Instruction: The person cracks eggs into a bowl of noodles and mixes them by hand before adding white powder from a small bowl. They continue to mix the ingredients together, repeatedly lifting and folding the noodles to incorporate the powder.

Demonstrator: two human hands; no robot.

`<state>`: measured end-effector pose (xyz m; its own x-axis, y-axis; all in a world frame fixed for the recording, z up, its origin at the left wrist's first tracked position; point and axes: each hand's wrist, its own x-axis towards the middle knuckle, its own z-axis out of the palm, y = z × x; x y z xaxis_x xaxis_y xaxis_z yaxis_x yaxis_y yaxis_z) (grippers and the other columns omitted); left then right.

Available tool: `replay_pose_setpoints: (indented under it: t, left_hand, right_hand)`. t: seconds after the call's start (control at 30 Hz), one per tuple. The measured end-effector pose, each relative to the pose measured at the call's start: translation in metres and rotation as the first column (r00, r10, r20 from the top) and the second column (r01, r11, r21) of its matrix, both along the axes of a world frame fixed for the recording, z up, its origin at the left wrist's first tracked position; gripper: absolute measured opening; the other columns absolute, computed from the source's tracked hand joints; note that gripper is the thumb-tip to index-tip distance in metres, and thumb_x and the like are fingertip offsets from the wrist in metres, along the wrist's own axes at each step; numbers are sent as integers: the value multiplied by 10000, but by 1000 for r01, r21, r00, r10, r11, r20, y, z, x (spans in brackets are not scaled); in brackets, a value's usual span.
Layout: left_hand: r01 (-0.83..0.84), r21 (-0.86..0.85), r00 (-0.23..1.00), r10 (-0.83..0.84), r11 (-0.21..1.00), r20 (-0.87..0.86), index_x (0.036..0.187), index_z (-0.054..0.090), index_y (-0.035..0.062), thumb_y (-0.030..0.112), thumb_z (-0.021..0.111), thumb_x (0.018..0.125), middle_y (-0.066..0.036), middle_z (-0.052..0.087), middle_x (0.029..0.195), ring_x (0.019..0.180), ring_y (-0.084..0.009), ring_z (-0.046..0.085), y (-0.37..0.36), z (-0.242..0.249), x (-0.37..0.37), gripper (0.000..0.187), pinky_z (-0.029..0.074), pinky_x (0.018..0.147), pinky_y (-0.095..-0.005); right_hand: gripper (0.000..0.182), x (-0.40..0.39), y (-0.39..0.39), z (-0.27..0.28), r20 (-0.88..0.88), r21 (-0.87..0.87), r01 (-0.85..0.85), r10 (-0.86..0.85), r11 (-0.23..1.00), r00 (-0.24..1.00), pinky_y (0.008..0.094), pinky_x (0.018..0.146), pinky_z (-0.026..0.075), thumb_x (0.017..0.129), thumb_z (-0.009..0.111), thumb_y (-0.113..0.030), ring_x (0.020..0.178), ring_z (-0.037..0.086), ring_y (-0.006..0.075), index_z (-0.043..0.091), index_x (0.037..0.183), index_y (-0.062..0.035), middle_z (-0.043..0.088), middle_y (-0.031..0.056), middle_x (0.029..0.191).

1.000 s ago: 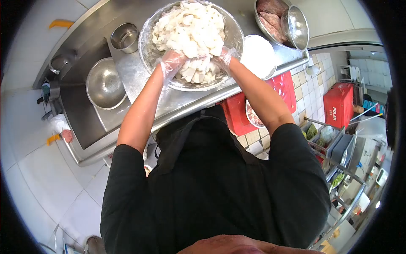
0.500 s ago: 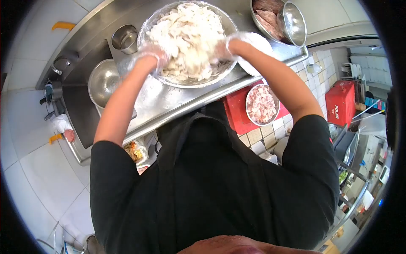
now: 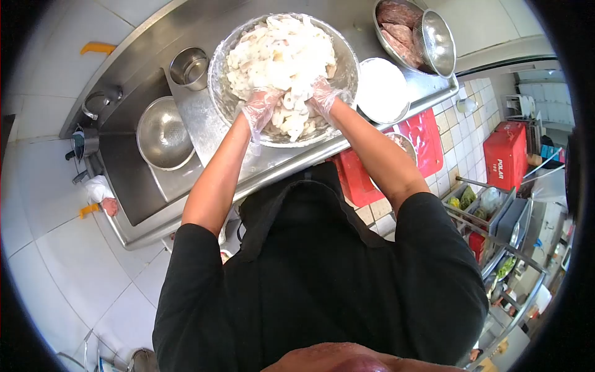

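Note:
A large metal bowl (image 3: 218, 93) stands on the steel sink counter, heaped with pale, white-coated pieces (image 3: 279, 53) that look like sliced raw meat. My left hand (image 3: 263, 104) and my right hand (image 3: 323, 98) both wear clear plastic gloves. They reach into the near half of the bowl, a short way apart. Each hand is closed around some of the coated pieces, with the heap bulging up between and beyond them. The fingertips are partly buried in the mix.
Right of the bowl is a round container of white stuff (image 3: 382, 92). Behind it, a bowl of dark meat (image 3: 396, 31) holds a colander (image 3: 434, 42). A metal pot (image 3: 189, 68) and an upturned-looking bowl (image 3: 165, 133) sit left. Below right stands a red cooler (image 3: 427, 139).
My hands have moved from the bowl's two sides inward and nearer to me, closing on the coated pieces. The heap has shifted, and my right forearm now covers much of the lower meat bowl.

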<state>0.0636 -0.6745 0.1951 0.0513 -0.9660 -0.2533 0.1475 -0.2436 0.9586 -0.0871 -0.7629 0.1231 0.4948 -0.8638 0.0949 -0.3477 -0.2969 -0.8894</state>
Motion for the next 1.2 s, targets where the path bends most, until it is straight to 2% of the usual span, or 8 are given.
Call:
replay_pose_setpoints:
  t: [0.13, 0.3, 0.47, 0.7, 0.73, 0.87, 1.03, 1.2]
  left_hand:
    - [73, -102, 832, -4, 992, 555, 1097, 523, 18, 232, 540, 816, -108, 566, 1067, 985, -191, 517, -17, -37, 21, 354, 397, 858, -280]
    - [184, -236, 500, 116, 954, 858, 905, 615, 57, 283, 523, 707, -158, 618, 871, 793, -295, 588, -34, -14, 51, 314, 460, 692, -367]
    - [435, 567, -286, -490, 699, 823, 1013, 585, 96, 355, 453, 761, -180, 594, 966, 863, -321, 576, 4, 21, 55, 384, 449, 758, -394]
    - [589, 280, 280, -516, 758, 809, 848, 598, -4, 328, 424, 775, -205, 601, 856, 776, -311, 578, -4, -43, 40, 382, 453, 704, -376]
    - [604, 369, 217, -591, 707, 777, 895, 588, -11, 329, 441, 798, -185, 611, 830, 735, -278, 574, -8, -22, 37, 383, 454, 687, -357]
    - [193, 355, 975, -221, 915, 38, 1055, 542, -8, 276, 528, 810, -95, 590, 957, 827, -190, 538, 23, 39, 17, 375, 443, 728, -313]
    - [239, -85, 871, -175, 967, 459, 1072, 536, 7, 228, 553, 788, -90, 577, 1024, 910, -174, 518, 13, -10, 23, 361, 415, 808, -301]
    - [269, -195, 605, -8, 943, 796, 974, 582, 19, 192, 513, 770, -137, 603, 974, 875, -243, 563, -18, -9, 43, 276, 438, 784, -344]
  right_hand:
    - [309, 0, -20, 57, -683, -149, -199, 45, 969, 729, 405, 782, 433, 774, 434, -244, 885, 552, 338, 597, 929, -33, 575, 224, 938]
    - [259, -11, -41, 89, -733, -243, -434, 128, 868, 668, 407, 717, 456, 780, 428, -168, 826, 561, 339, 578, 924, -13, 579, 204, 901]
    - [349, -36, -11, 121, -929, 211, -729, 366, 651, 58, 411, 753, 454, 780, 447, -286, 892, 565, 327, 572, 997, -43, 582, 173, 986]
    - [383, -5, 47, 101, -885, 183, -341, 306, 922, 351, 386, 868, 402, 775, 438, -352, 987, 539, 303, 622, 983, -87, 563, 167, 1079]
    - [368, -12, 24, -33, -873, 30, -439, 237, 898, 426, 387, 855, 408, 777, 450, -336, 995, 529, 307, 625, 982, -86, 564, 159, 1076]
    - [458, 8, 22, 39, -789, 185, -463, 412, 867, 456, 419, 867, 381, 810, 409, -398, 1021, 502, 316, 562, 1040, -32, 567, 167, 1053]
    - [403, 7, 23, 54, -156, 251, -27, 68, 968, 985, 407, 841, 405, 824, 393, -342, 993, 518, 310, 569, 1037, -48, 561, 190, 1040]
    - [357, 1, -4, 87, -635, -291, -225, -12, 930, 772, 394, 815, 429, 839, 378, -286, 965, 535, 304, 577, 1035, -65, 556, 212, 1027]
